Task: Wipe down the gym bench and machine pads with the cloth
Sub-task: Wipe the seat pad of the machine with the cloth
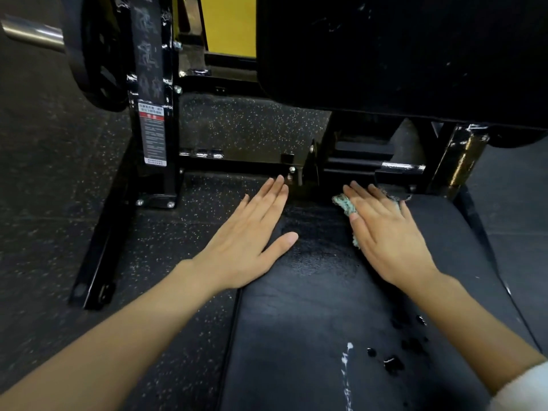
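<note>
Droplets (391,363) on near bench (296,336), unwiped: pull strokes back over them. Left hand (249,241) flat, empty, bracing bench edge. Right hand (385,238) flat, pressing cloth (345,204) at far end; use even pressure. Back pad (400,54) beyond, likely next.

Crumpled teal cloth (344,203) at the far end of the black, wet-patched bench pad (311,307)

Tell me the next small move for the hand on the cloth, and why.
Probably draw the right hand, pressing the cloth flat, back toward you along the seat pad. The cloth sits at the pad's far end, while dark droplets and a white streak lie unwiped at the near end. The left hand rests flat on the pad's left edge.
</note>
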`<action>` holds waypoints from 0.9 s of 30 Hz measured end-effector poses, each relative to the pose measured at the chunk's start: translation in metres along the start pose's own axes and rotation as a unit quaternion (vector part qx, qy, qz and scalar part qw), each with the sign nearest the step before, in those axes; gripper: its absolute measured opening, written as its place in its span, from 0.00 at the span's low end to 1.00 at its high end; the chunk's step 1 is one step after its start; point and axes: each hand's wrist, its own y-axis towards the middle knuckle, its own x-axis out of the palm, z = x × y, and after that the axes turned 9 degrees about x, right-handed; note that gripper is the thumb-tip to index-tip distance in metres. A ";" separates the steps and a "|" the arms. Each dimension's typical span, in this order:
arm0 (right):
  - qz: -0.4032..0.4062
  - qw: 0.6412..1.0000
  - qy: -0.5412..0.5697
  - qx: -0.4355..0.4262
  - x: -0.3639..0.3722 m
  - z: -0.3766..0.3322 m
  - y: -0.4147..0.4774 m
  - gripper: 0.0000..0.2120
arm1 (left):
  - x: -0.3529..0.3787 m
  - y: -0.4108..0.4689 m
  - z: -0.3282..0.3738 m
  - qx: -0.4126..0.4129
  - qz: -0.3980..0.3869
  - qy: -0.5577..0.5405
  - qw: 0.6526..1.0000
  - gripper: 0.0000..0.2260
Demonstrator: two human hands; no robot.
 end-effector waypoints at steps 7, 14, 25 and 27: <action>0.015 0.999 0.019 -0.049 0.013 -0.053 0.001 0.30 | 0.000 0.000 0.001 -0.008 0.020 -0.050 0.998 0.35; -0.049 0.993 -0.024 -0.109 0.026 -0.101 -0.004 0.31 | -0.005 -0.006 -0.005 -0.015 0.062 -0.125 0.990 0.32; -0.019 0.998 -0.042 -0.038 0.006 -0.038 0.000 0.28 | 0.000 0.000 0.008 -0.026 -0.008 -0.026 0.999 0.35; -0.012 0.999 -0.044 -0.013 0.002 -0.018 0.004 0.27 | 0.000 0.000 0.009 -0.032 -0.013 -0.011 0.999 0.35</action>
